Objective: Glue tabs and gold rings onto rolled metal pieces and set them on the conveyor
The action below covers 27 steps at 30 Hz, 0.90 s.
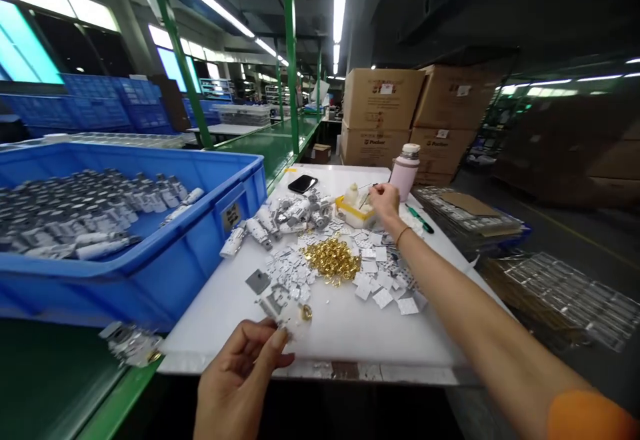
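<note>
Two hands above the white tabletop (pixel 365 333). Left hand (pixel 245 367): grip narrow, pinching a grey-white part (pixel 273 303) just beyond the fingertips, gold ring (pixel 305 312) at its right. Part points away from the person, slightly left; long axis too blurred for me to fix. Right hand (pixel 385 201): fingertips together on a thin stick (pixel 367 197) over the yellow tray (pixel 353 211).

Left grip (pixel 246 360) pinches a blurred gray part (pixel 271 301); right grip (pixel 385 201) near yellow tray (pixel 354 213).
</note>
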Available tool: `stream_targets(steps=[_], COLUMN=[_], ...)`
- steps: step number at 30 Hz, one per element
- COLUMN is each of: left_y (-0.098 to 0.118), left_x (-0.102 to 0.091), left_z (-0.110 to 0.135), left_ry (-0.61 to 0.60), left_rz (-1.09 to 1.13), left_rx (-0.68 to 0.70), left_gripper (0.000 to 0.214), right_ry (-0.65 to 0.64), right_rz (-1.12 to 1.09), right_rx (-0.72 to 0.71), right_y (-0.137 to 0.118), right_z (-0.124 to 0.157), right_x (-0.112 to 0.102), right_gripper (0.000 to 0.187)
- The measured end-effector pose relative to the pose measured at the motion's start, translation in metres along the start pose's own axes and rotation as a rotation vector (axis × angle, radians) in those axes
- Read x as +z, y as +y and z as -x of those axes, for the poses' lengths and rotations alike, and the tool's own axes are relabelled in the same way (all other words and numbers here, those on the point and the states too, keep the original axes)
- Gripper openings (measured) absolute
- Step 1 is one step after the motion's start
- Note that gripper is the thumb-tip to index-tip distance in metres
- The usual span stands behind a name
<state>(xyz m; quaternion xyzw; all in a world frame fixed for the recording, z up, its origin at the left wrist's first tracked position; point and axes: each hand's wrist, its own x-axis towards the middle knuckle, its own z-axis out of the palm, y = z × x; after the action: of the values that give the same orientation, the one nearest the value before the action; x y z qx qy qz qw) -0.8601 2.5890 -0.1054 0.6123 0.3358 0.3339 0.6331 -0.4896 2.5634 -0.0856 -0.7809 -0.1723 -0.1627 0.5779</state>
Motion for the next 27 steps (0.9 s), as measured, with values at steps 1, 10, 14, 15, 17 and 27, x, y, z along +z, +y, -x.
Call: stream_targets(steps=[1,10,14,15,17,27], left_y=[0.0,-0.004,-0.003,-0.003,-0.004,-0.004], left_x=[0.001,0.001,0.007,0.007,0.007,-0.002], left_z=[0.002,0.007,0.007,0.007,0.008,0.015], left_ry=[0.006,0.007,-0.007,-0.013,-0.021,0.022], left_rz=[0.027,0.08,0.078,0.079,0.093,0.07], left_rx=[-0.008,-0.073,-0.084,-0.088,-0.099,-0.092], left_gripper=[0.034,0.028,0.028,0.028,0.027,0.031], right_ry=[0.014,-0.222,-0.585,-0.628,-0.68,-0.661], right_rz=[0.004,-0.489,-0.619,-0.621,-0.621,-0.559], right_rx=[-0.036,-0.421,-0.331,-0.312,-0.291,-0.303], right_y=[-0.003,-0.09,-0.124,-0.128,-0.13,-0.127], right_z=[-0.002,0.084,0.153,0.163,0.174,0.172], right_x=[-0.003,-0.068,-0.093,-0.095,-0.097,-0.095], right_gripper=[0.018,0.015,0.011,0.011,0.009,0.01])
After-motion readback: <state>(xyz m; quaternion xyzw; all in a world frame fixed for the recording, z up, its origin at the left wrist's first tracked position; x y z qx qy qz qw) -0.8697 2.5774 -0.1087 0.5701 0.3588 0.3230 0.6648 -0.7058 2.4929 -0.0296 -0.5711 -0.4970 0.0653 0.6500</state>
